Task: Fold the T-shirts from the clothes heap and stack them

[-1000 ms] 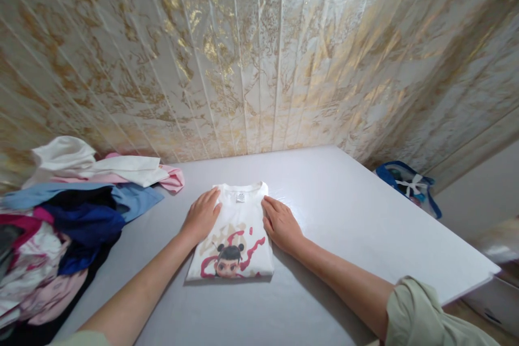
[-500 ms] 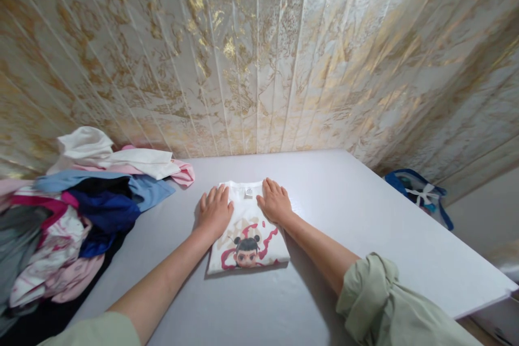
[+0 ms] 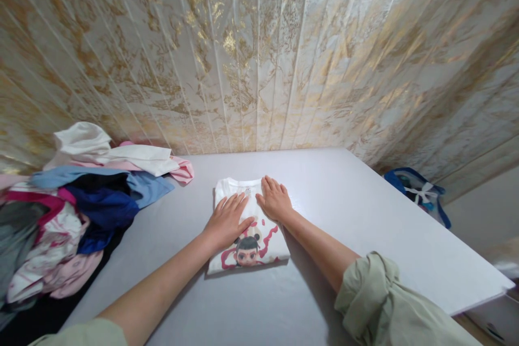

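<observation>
A white T-shirt (image 3: 227,189) lies folded into a compact rectangle on the table, its collar toward the wall. A cartoon face with black hair buns and red ribbons is printed on its near half. My left hand (image 3: 227,223) rests flat across the shirt's left and middle part, fingers stretched out, and covers some of the print. On the shirt's upper right edge lies my right hand (image 3: 274,200), palm down with the fingers extended. Neither hand grips the cloth.
A heap of loose clothes (image 3: 103,200) in white, blue, pink and grey covers the table's left side. Behind the white table (image 3: 344,216) hangs gold-patterned sheeting (image 3: 243,65). A clear bag with blue edging (image 3: 421,194) sits beyond the table's right edge.
My left hand has moved right, from the shirt's left edge onto its middle, and now hides most of the collar label. My right hand and the shirt have stayed nearly still.
</observation>
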### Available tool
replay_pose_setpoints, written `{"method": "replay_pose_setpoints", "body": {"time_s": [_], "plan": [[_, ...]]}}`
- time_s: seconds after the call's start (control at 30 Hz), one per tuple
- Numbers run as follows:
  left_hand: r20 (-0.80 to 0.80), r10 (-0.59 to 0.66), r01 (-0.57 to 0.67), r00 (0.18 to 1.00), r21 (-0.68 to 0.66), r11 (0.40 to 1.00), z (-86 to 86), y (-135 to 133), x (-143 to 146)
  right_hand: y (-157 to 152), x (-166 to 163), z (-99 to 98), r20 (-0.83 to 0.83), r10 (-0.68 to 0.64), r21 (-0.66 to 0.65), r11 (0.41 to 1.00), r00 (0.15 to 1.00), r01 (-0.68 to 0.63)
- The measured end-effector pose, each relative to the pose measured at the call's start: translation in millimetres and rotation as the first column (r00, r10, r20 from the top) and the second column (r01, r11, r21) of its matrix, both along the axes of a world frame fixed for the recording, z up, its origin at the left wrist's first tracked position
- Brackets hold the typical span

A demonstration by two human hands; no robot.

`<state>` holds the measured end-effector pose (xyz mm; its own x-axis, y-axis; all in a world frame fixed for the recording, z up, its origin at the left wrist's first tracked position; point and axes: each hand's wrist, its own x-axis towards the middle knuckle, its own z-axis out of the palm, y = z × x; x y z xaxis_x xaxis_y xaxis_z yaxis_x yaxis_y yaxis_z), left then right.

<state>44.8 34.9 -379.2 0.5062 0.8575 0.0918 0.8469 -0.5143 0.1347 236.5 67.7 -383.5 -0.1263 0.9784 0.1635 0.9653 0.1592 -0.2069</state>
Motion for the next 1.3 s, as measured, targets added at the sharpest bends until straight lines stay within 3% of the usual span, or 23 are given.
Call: {"method": "replay_pose_setpoints", "body": {"time_s": [0.13, 0.27, 0.37, 0.5, 0.77, 0.93, 1.1, 1.3], "plan": [[0.002, -0.011, 0.011, 1.000, -0.008, 1.000, 0.5, -5, -3, 3, -1, 11.5, 0.019, 0.018, -0.033, 0.999, 1.000, -0.018], [0.003, -0.007, 0.007, 1.000, 0.011, 1.000, -1.3, -5, -2, 2, -14, 21.4, 0.016, 0.137, 0.062, 0.989, 0.990, -0.138], [0.020, -0.010, 0.009, 1.000, 0.057, 0.998, -2.0, -4, -2, -3, -24, 17.1, -0.022, 0.235, 0.043, 0.971, 0.972, -0.234], [0.034, -0.022, 0.019, 0.999, 0.068, 0.997, -1.8, -12, -6, -9, -29, 7.8, -0.020, 0.226, 0.023, 0.974, 0.974, -0.225], [0.012, -0.019, 0.019, 1.000, -0.046, 0.999, 8.5, -85, -21, -11, -30, 6.4, 0.013, 0.225, 0.041, 0.974, 0.974, -0.225], [0.025, -0.106, 0.108, 0.994, -0.086, 0.990, 21.1, -111, 1, -11, -31, 3.5, 0.019, 0.222, 0.036, 0.974, 0.975, -0.223], [0.065, -0.188, 0.195, 0.980, -0.129, 0.972, 5.5, -117, 23, -6, -25, 13.3, -0.021, 0.266, 0.004, 0.964, 0.964, -0.266], [0.102, -0.185, 0.199, 0.977, -0.145, 0.969, -1.9, -119, 19, -36, -11, 37.1, -0.132, 0.365, 0.135, 0.928, 0.922, -0.348]]}}
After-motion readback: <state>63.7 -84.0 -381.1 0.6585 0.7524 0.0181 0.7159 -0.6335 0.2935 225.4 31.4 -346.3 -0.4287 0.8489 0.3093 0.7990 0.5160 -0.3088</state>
